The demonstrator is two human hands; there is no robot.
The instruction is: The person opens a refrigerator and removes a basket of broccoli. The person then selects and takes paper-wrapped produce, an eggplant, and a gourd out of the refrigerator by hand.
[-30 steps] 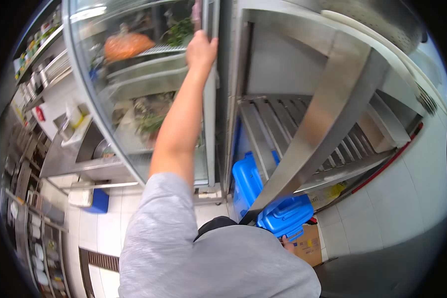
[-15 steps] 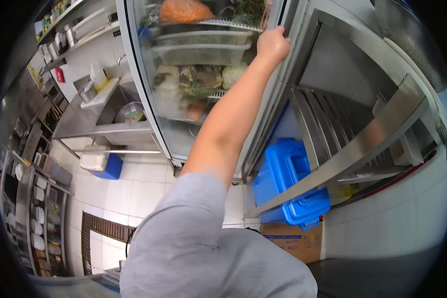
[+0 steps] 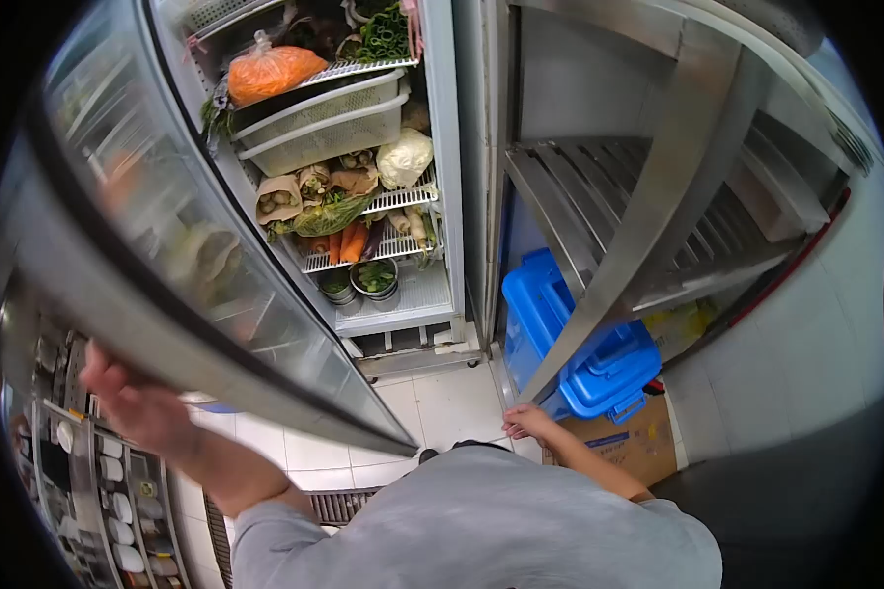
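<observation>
tiled floor (image 3: 447, 398) below, your left hand (image 3: 145, 407) at eight o'clock seems to steady the open glass door (image 3: 182, 245), right hand (image 3: 530, 422) at five, neither grip clear, door-swing needing room.

Commercial-looking kitchen: glass-door fridge (image 3: 446, 147) of vegetables (image 3: 349, 242), steel rack (image 3: 661, 177), slotted floor drain (image 3: 342, 507).

Left hand (image 3: 142, 407) motion-blurred, contact with glass door (image 3: 211, 280) unclear, what shows through the pane smeared, top basket (image 3: 221, 12) cut off by upper edge, blue tub (image 3: 614, 368) partly behind steel leg (image 3: 655, 201), shelf items (image 3: 120, 508) at left too small to tell.
</observation>
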